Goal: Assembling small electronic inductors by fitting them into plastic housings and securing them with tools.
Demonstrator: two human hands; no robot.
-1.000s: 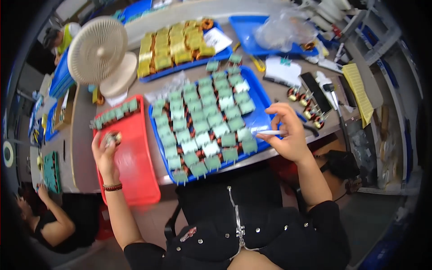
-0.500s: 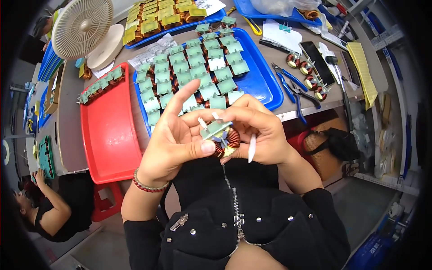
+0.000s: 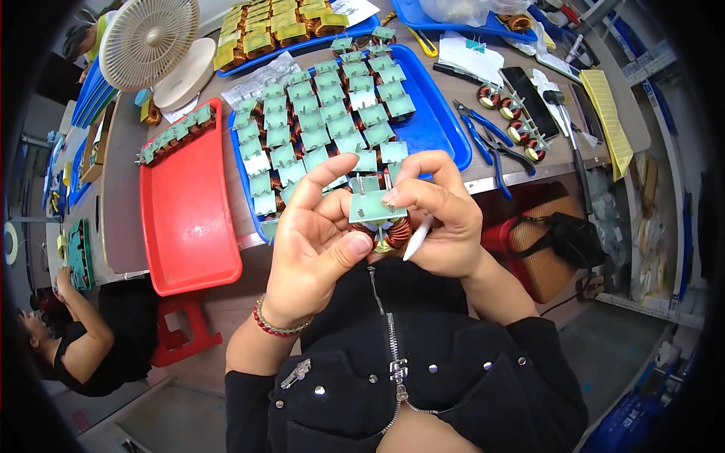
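Note:
Between my hands, above my lap, is a toroidal coil [image 3: 394,234] of copper wire with a small green circuit board [image 3: 371,208] on top. Metal pins stand up from the board. My left hand [image 3: 302,245] grips the coil's left side with its thumb, the index finger raised. My right hand [image 3: 449,223] is closed at the board's right edge, a fingertip on the board by a pin. A white pointed stick [image 3: 418,238] sticks out from under its fingers; the rest of it is hidden.
Ahead, a blue tray [image 3: 442,132] carries rows of similar coils with boards. A red tray [image 3: 189,249] at left has a row along its far end. Pliers [image 3: 491,147] and several bare-ended coils [image 3: 513,121] lie right. A fan [image 3: 151,45] stands far left; a person [image 3: 83,332] sits left.
The coil has been tilted so the board's top now faces me more fully. My right fingers have shifted onto the board's edge. The whole view has moved slightly.

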